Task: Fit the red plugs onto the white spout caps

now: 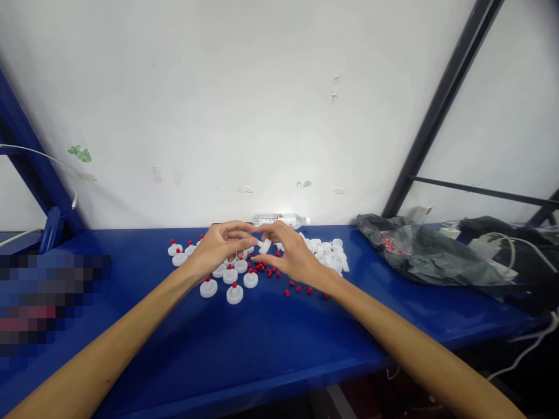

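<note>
Above the middle of the blue table, my right hand [294, 250] grips a white plastic cap [265, 246], which is tilted on its side. Close against it from the left is my left hand [218, 247], its thumb and forefinger pinched together; whatever they hold is too small to make out. Under and in front of my left hand stand several white caps with red tips [234, 293], upright. Small red tips [269, 272] lie loose below and between the hands. Beyond my right wrist is a heap of plain white caps [327, 254].
A clear plastic bottle [279, 220] lies on its side against the wall. On the right, a dark plastic bag [437, 256] carries a clear bag of red pieces [395, 240]. A blue post [32, 139] and a dark post [437, 116] frame the blue table [218, 349].
</note>
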Available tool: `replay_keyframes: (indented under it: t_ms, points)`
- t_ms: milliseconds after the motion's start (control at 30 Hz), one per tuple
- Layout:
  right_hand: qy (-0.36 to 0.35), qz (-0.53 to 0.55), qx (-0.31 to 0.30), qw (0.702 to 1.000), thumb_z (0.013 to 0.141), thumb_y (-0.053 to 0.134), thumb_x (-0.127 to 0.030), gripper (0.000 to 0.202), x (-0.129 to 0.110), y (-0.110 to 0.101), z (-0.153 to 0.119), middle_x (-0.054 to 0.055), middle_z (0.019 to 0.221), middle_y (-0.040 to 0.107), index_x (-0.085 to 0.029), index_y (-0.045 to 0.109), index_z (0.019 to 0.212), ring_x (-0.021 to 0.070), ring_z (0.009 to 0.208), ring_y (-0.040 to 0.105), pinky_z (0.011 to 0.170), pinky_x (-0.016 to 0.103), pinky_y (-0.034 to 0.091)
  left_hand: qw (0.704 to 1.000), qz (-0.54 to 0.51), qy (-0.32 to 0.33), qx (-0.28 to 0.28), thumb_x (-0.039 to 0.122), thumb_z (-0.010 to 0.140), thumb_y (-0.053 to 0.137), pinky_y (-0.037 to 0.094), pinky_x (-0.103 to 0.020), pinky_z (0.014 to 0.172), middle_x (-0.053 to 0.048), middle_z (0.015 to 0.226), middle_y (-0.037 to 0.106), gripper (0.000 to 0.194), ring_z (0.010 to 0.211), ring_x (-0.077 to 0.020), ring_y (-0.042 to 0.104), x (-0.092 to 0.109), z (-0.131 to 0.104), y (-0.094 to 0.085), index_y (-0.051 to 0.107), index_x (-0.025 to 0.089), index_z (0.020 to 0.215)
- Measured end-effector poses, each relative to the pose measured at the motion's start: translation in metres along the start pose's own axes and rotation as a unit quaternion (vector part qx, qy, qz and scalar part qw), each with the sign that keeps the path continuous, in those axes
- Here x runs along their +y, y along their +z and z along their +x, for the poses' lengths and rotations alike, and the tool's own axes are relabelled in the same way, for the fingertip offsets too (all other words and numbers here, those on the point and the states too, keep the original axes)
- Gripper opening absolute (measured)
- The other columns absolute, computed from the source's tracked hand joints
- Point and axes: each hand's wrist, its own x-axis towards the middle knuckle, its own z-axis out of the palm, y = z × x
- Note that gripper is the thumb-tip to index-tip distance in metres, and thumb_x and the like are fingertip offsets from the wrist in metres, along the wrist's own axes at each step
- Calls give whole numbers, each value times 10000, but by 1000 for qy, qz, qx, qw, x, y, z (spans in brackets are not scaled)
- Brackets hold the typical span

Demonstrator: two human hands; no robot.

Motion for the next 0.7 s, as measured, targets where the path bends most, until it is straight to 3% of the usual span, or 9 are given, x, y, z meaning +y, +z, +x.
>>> replay_keyframes:
  t_ms: [133, 367, 533, 700]
  points:
    - [-27, -43, -14, 999, 878, 721, -366, 468, 6, 4, -2, 43, 1084, 567, -287, 544, 1303, 180, 897, 579, 803, 338, 517, 1000, 9, -5, 8, 372, 752, 771, 394, -213, 453, -19, 818, 699, 531, 502, -77, 481, 8, -4, 4, 609, 213, 1232]
    - [-60, -40, 7, 997, 831, 761, -397, 503, 13, 6, -2, 42, 1027, 563, -271, 583, 1285, 179, 845, 577, 751, 330, 517, 1000, -2, 0, 6, 354, 729, 801, 412, -213, 481, -34, 843, 719, 531, 511, -71, 485, 13, -6, 6, 624, 192, 1202]
    - [-35, -33, 9, 999, 814, 772, -432, 481, 6, 6, -2, 35, 977, 576, -270, 594, 1231, 182, 814, 583, 747, 350, 537, 1000, -12, 1, 3, 359, 733, 805, 401, -210, 457, -32, 812, 716, 506, 504, -76, 490, 10, -5, 7, 638, 188, 1179]
    - [28, 54, 79, 995, 852, 739, -402, 437, 0, 6, 0, 52, 1071, 651, -251, 565, 1223, 169, 821, 662, 776, 346, 579, 999, -2, 17, 34, 411, 789, 760, 385, -205, 452, -67, 872, 735, 377, 555, -95, 532, 6, -2, 2, 696, 180, 1081]
